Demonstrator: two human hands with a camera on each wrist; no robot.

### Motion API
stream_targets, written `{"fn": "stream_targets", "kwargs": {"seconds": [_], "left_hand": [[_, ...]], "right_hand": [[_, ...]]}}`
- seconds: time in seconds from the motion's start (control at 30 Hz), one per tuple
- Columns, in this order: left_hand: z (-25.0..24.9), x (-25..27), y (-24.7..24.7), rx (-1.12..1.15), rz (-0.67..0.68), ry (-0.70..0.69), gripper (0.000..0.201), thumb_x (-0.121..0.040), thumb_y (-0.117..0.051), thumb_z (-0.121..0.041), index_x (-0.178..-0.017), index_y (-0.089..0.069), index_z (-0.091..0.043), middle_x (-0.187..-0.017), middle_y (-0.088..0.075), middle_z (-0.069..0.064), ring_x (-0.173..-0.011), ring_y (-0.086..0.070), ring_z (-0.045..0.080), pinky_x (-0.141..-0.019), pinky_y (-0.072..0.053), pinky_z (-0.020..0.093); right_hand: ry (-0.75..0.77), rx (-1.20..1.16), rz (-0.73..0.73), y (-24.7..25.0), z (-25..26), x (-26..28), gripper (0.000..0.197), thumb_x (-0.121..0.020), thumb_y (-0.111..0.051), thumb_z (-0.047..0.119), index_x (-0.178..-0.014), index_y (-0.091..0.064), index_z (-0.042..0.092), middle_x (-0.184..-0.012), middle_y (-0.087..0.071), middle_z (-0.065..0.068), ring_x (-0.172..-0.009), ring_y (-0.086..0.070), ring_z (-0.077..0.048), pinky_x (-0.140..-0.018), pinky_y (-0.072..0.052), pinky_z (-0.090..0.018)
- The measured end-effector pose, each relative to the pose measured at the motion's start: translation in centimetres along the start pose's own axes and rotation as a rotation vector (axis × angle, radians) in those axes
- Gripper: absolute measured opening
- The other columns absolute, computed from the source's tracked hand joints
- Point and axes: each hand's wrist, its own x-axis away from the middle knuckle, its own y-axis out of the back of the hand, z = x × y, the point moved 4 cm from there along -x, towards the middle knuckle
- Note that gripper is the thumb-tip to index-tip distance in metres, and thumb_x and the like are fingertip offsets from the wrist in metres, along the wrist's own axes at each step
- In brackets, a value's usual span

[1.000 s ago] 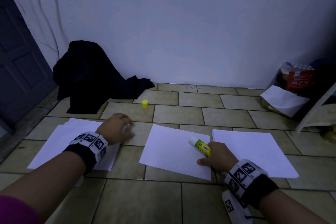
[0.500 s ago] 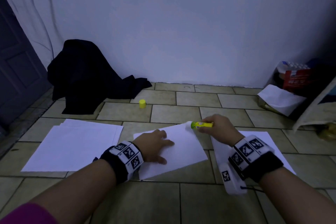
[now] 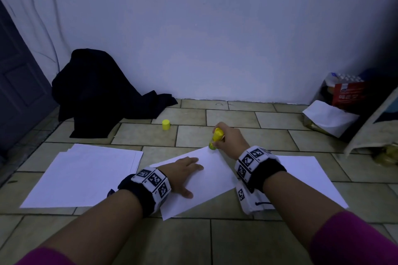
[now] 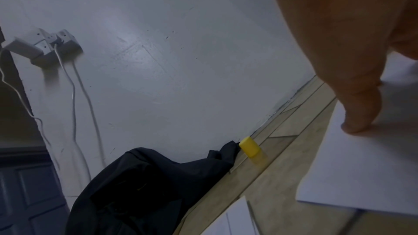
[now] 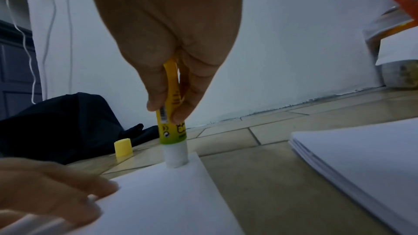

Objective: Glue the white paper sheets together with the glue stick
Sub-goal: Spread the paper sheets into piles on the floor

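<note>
**Barely begun: glue tip down on the first corner**

Already the glue stick (image 5: 173, 124) stood nearly upright, its white glue end touching the far corner of the middle sheet (image 3: 206, 180), which lay askew on the tiled floor (image 3: 193, 241). The right hand (image 3: 230, 139) gripped the yellow-green barrel from above, fingers and thumb wrapped round it, as the right wrist view showed plainly. The left hand (image 3: 183, 173) lay flat on the near-left part of that same sheet, fingers straight and spread, pinning it down and holding nothing. No glue trace could be made out on the paper in this dim light, so spreading seemed to be at its very start: one corner touched, the rest of the sheet apparently bare.

The stick's yellow cap (image 3: 166, 124) stood off on a tile further back, near a heap of dark cloth (image 3: 101, 92) against the wall, so uncapping was done. To the left lay a stack of white sheets (image 3: 86, 172), and to the right, partly under the right forearm, another pile of sheets (image 3: 310, 176); the right wrist view showed several layers in it, though whether those were already glued could not be told. Judging from this, what remained was to run glue over the middle sheet, lay a second sheet onto it and press the two together.
</note>
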Motion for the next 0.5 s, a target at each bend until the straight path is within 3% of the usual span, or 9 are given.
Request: {"fn": "stream_targets", "kwargs": {"seconds": [0.17,0.3,0.5], "left_hand": [[0.0,-0.1,0.2,0.007,0.001,0.018,0.089,-0.085,-0.07,-0.04,-0.153,-0.015,-0.024,-0.162,-0.003,0.002,-0.147,-0.009,0.021,-0.117,-0.016,0.036],[-0.3,-0.2,0.7,-0.031,0.012,0.018,0.089,-0.082,-0.072,-0.04,-0.152,-0.019,-0.023,-0.16,-0.009,0.003,-0.145,-0.015,0.025,-0.115,-0.022,0.038],[0.0,-0.3,1.5,-0.101,0.074,0.011,0.091,-0.079,-0.077,-0.035,-0.15,-0.021,-0.027,-0.158,-0.011,0.001,-0.143,-0.017,0.022,-0.112,-0.03,0.042]], "right_hand": [[0.072,0.163,0.105,1.1,0.3,1.5,0.023,-0.086,-0.057,0.004,-0.109,-0.056,0.004,-0.105,-0.062,-0.016,-0.092,-0.057,-0.028,-0.068,-0.039,-0.026],[0.082,0.257,0.199,1.7,-0.7,3.9,0.024,-0.086,-0.06,0.007,-0.109,-0.055,0.011,-0.105,-0.062,-0.014,-0.091,-0.057,-0.027,-0.069,-0.043,-0.028],[0.052,0.316,0.247,2.3,-2.2,6.4,0.03,-0.085,-0.064,0.011,-0.113,-0.054,0.013,-0.106,-0.059,-0.011,-0.086,-0.054,-0.022,-0.055,-0.035,-0.017]]}}
